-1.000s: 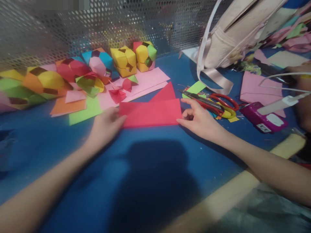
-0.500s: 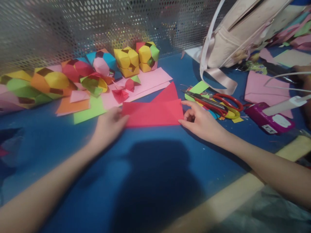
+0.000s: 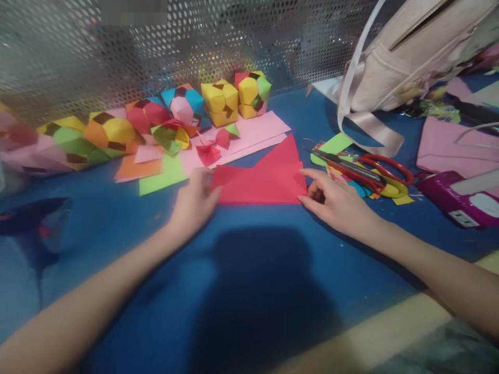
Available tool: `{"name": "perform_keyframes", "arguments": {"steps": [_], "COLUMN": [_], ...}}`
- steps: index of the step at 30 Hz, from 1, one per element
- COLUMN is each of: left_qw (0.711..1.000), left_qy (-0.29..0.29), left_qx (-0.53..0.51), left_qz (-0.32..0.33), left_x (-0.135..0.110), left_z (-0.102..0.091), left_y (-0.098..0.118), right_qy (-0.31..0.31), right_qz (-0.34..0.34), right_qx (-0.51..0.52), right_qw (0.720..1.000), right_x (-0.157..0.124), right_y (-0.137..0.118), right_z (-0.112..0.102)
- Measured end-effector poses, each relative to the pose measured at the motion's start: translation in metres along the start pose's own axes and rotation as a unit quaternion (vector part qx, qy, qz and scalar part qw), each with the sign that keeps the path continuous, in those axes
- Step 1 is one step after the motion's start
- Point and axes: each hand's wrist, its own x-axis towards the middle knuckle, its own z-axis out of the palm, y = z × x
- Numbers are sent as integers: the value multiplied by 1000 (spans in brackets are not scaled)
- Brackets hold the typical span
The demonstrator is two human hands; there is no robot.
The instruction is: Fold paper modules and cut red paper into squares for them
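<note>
A sheet of red paper (image 3: 259,184), folded over into a long rectangle, lies on the blue table (image 3: 163,291). Behind its top edge a pointed red flap sticks out at the right. My left hand (image 3: 195,200) grips the left end, thumb in front and fingers partly hidden behind the paper. At the right end, my right hand (image 3: 335,200) pinches the edge between thumb and curled fingers. Just beyond the paper lie small red folded pieces (image 3: 209,154) and pink sheets (image 3: 261,127).
Folded paper balls (image 3: 220,101) line the perforated metal panel (image 3: 187,41). Red-handled scissors (image 3: 390,169) and a utility knife (image 3: 343,163) lie on paper scraps at right. Beyond them are a purple device (image 3: 460,200) and a pale bag (image 3: 405,62). A blue glue gun (image 3: 33,223) is at left.
The view has shifted left, so everything appears further right. Both hands keep their hold on the red paper, and more of the flap behind it shows.
</note>
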Motion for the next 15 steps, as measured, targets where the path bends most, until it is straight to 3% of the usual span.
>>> {"name": "perform_keyframes", "arguments": {"steps": [6, 15], "left_qw": [993, 977], "left_qy": [-34, -77], "left_qx": [115, 187], "left_qz": [20, 73], "left_x": [-3, -4], "left_z": [4, 5], "left_y": [6, 7], "right_qy": [9, 9], "right_qz": [-91, -128], "right_qx": [-74, -183], "right_qw": [993, 975], "right_x": [-4, -4], "right_y": [2, -2], "right_z": [1, -2]}}
